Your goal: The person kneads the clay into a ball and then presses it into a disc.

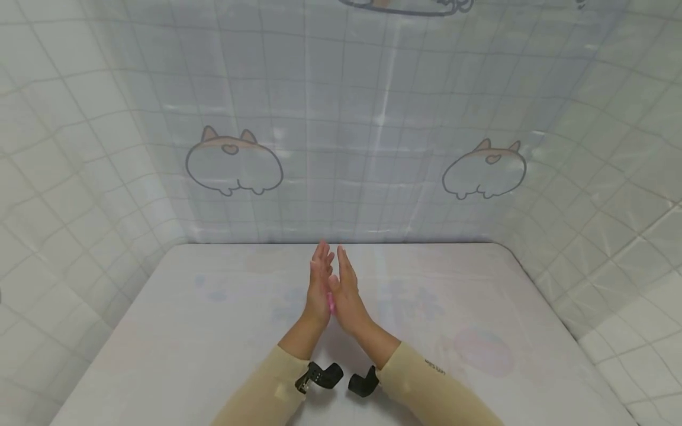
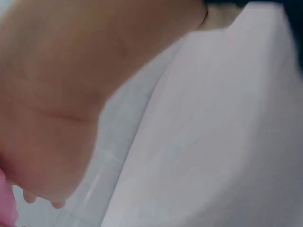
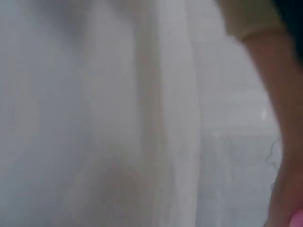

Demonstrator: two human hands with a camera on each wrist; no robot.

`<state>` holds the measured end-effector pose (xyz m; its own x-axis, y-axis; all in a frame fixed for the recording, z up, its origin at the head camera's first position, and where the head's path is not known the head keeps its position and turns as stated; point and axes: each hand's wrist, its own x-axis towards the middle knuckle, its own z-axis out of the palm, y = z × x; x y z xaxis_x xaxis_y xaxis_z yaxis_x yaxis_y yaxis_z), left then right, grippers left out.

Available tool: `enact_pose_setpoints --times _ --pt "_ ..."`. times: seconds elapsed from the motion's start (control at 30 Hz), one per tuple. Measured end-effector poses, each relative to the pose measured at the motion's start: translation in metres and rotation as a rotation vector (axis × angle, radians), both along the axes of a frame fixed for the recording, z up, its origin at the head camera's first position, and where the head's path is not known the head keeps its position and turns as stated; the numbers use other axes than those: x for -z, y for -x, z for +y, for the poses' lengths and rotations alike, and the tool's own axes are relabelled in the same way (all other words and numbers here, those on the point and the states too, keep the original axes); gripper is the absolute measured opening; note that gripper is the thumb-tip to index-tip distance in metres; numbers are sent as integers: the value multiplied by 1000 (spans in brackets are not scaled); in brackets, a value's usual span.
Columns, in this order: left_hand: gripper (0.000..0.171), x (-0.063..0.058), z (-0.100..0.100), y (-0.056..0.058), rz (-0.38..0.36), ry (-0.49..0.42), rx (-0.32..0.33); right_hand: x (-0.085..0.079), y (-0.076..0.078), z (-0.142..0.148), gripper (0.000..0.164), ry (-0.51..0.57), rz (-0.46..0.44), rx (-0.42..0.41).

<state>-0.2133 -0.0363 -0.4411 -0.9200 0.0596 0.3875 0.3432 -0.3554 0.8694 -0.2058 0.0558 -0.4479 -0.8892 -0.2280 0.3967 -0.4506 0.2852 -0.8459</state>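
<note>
Between the two palms sits a small pink lump (image 1: 331,303), mostly hidden by the hands in the head view. My left hand (image 1: 318,289) presses on it from the left, fingers straight and pointing away. From the other side my right hand (image 1: 348,300) faces it, fingers straight too, with a narrow gap between the two sets of fingertips. In the left wrist view the pink lump (image 2: 6,202) shows at the lower left corner against the heel of a hand. Only a bit of the lump (image 3: 297,220) appears in the right wrist view.
Both hands are above a white table (image 1: 213,355) with faint pastel prints. Behind it hangs a grid-patterned sheet (image 1: 362,195) with cartoon dog drawings, continuing along both sides. Black wrist cameras sit at the left cuff (image 1: 326,375) and the right cuff (image 1: 364,383).
</note>
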Motion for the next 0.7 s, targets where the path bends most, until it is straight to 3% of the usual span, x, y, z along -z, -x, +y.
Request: enact_pose_setpoints --times 0.17,0.3,0.37,0.53,0.7 --pt "85 5 0 11 56 45 -44 -8 -4 -1 87 224 -146 -117" --pt "79 10 0 18 99 111 -60 -17 -8 1 85 329 -219 -147" --pt "75 10 0 20 113 128 -56 -21 -9 2 83 334 -220 -129" --pt "67 13 3 19 54 169 -7 -25 -7 2 81 333 -213 -52" --pt "75 13 9 14 -24 196 64 -28 -2 2 76 346 -218 46"
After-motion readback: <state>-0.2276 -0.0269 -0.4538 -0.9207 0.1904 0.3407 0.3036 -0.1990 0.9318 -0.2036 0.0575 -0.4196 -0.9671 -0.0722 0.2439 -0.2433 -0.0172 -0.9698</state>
